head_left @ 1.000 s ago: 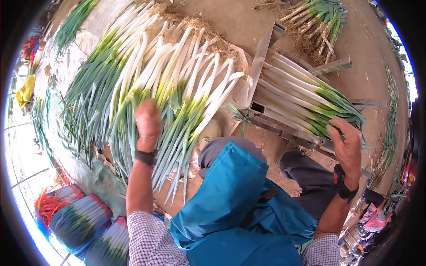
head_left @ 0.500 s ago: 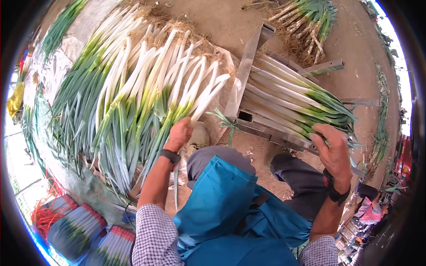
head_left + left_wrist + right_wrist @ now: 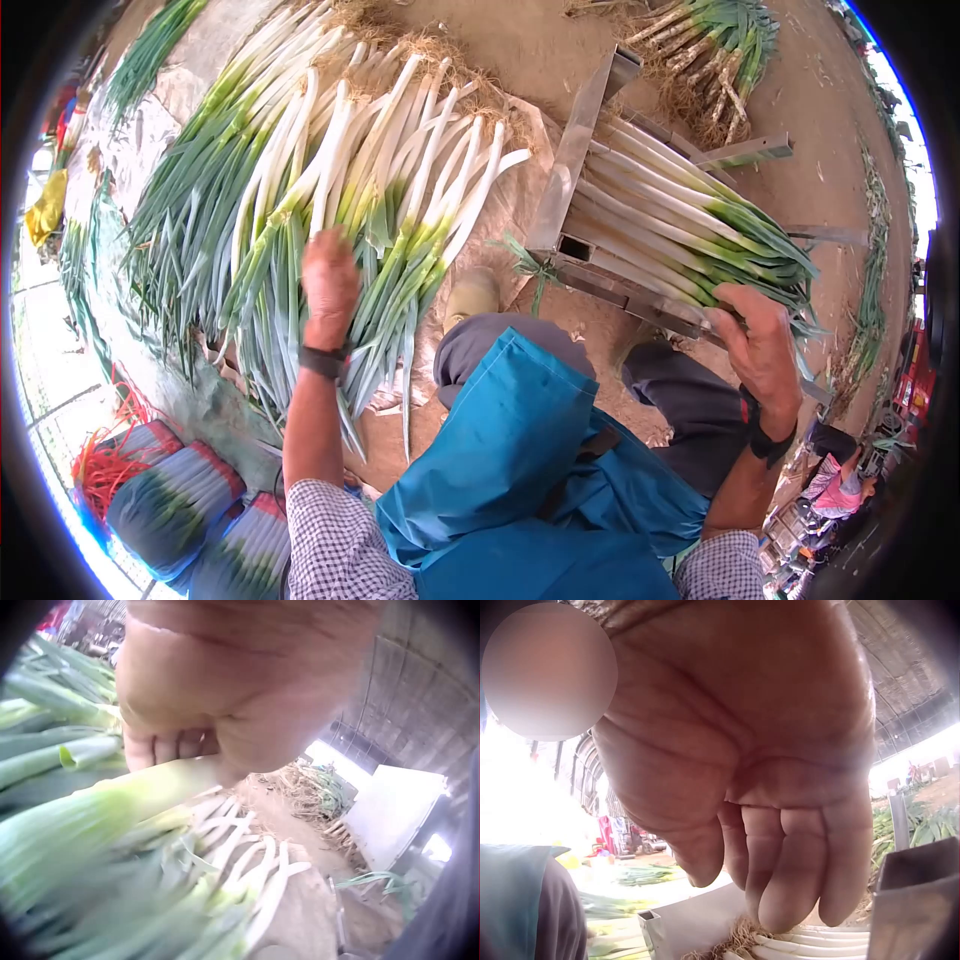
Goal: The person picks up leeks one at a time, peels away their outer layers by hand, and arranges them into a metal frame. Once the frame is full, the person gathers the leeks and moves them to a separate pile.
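Observation:
Over the middle of a large leek pile [image 3: 200, 180], my left hand [image 3: 330, 280] grips a leek at the top of its green part, its white stem pointing toward the roots. The left wrist view has the fingers [image 3: 171, 746] curled round this thick pale leek [image 3: 142, 787]. To the right, leeks [image 3: 660, 215] lie side by side in a metal frame [image 3: 575, 160]. My right hand [image 3: 760, 345] hovers by their green end, near the frame's lower rail, fingers bent loosely. Seen from the right wrist, its fingers [image 3: 787, 877] hang down with nothing between them.
Another leek bundle [image 3: 715, 60] with dirty roots lies beyond the frame. Wrapped bundles [image 3: 175, 505] and red ties [image 3: 105, 465] are at the lower left. A blue apron [image 3: 500, 450] covers my lap. Another person [image 3: 840, 490] is at the far lower right.
My left hand has moved from the pile's right side back left to its middle, where it now grips a leek. My right hand has stayed beside the frame, its fingers still loosely bent.

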Demonstrator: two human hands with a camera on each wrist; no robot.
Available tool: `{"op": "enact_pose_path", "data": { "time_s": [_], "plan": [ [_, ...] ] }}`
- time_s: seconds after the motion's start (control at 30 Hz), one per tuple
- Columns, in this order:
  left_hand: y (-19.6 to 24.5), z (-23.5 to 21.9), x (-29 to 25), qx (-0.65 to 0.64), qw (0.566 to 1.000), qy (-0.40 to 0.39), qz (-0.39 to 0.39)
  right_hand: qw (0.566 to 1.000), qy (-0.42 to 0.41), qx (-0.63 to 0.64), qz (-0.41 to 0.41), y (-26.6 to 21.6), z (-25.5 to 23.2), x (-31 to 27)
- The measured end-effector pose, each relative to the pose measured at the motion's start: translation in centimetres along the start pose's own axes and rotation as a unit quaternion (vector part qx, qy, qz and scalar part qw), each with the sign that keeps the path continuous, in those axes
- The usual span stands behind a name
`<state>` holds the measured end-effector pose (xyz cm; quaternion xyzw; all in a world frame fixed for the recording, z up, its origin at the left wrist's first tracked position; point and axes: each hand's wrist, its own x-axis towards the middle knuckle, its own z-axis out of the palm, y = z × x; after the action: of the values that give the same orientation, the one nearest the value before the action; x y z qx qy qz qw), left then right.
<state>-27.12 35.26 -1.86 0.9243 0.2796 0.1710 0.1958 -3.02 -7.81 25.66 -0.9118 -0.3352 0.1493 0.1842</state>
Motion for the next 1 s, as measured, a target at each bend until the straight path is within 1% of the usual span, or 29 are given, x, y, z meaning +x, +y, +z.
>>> {"op": "enact_pose_path", "data": {
  "time_s": [0.03, 0.1, 0.17, 0.2, 0.27, 0.3, 0.33, 0.37, 0.43, 0.5, 0.53, 0.63, 0.67, 0.7, 0.73, 0.8, 0.87, 0.93, 1.0],
  "plan": [
    [0.3, 2.2, -0.5, -0.054, 0.997, -0.054, 0.008, 1.000, 0.005, 0.001, -0.006, 0.0, 0.2, 0.0],
    [5.1, 4.8, -1.7, 0.015, 0.991, -0.128, 0.029, 1.000, -0.009, 0.006, 0.001, -0.1, 0.3, 0.2],
    [6.5, 8.0, -3.0, 0.121, 0.982, -0.145, 0.025, 1.000, -0.025, 0.012, 0.012, -0.1, 0.5, 0.3],
    [6.4, 9.8, -3.6, 0.172, 0.973, -0.151, 0.025, 0.999, -0.030, 0.014, 0.020, 0.0, 0.7, 0.4],
    [4.8, 13.2, -4.9, 0.187, 0.967, -0.169, -0.026, 0.999, -0.033, 0.004, 0.020, 0.0, 0.5, 0.7],
    [4.1, 14.0, -5.2, 0.195, 0.963, -0.181, -0.051, 0.999, -0.034, -0.005, 0.016, -0.3, 0.3, 0.8],
    [3.6, 13.5, -4.7, 0.169, 0.957, -0.224, -0.070, 0.999, -0.036, -0.011, 0.014, -0.5, 0.2, 0.7],
    [3.0, 12.9, -4.2, 0.177, 0.963, -0.191, -0.063, 0.999, -0.034, -0.010, 0.017, -0.5, 0.0, 0.5],
    [2.2, 9.8, -2.9, 0.197, 0.970, -0.127, -0.060, 0.999, -0.039, -0.003, 0.014, -0.6, 0.0, 0.4],
    [2.0, 6.2, -1.5, 0.243, 0.969, -0.045, -0.005, 0.999, -0.044, 0.005, 0.029, -0.6, -0.1, 0.2],
    [1.7, 5.6, -1.0, 0.194, 0.980, 0.024, 0.045, 0.998, -0.046, 0.009, 0.035, -0.6, -0.1, 0.1],
    [3.7, 5.1, -1.2, 0.090, 0.989, 0.041, 0.110, 0.999, -0.040, -0.011, 0.018, -0.3, 0.0, -0.1],
    [4.9, 5.4, -2.2, 0.047, 0.994, -0.056, 0.085, 0.999, -0.044, -0.012, 0.018, -0.3, 0.1, 0.1],
    [5.4, 7.1, -3.3, -0.009, 0.989, -0.115, 0.087, 0.999, -0.048, -0.014, 0.020, -0.4, 0.1, 0.1],
    [5.9, 9.4, -4.6, -0.022, 0.986, -0.149, 0.070, 0.998, -0.050, -0.017, 0.023, -0.4, 0.1, 0.1],
    [6.0, 14.0, -6.5, 0.046, 0.977, -0.207, 0.002, 0.999, -0.047, -0.011, 0.010, -0.4, 0.3, 0.1],
    [6.7, 16.1, -6.4, 0.096, 0.960, -0.254, -0.066, 0.998, -0.054, -0.011, 0.005, -0.6, 0.4, 0.3],
    [7.6, 17.1, -5.5, 0.130, 0.938, -0.293, -0.133, 0.997, -0.072, -0.014, 0.008, -0.9, 0.2, 0.4],
    [7.3, 16.3, -4.9, 0.081, 0.943, -0.304, -0.110, 0.997, -0.073, -0.013, 0.010, -0.9, 0.2, 0.4]
  ]
}}
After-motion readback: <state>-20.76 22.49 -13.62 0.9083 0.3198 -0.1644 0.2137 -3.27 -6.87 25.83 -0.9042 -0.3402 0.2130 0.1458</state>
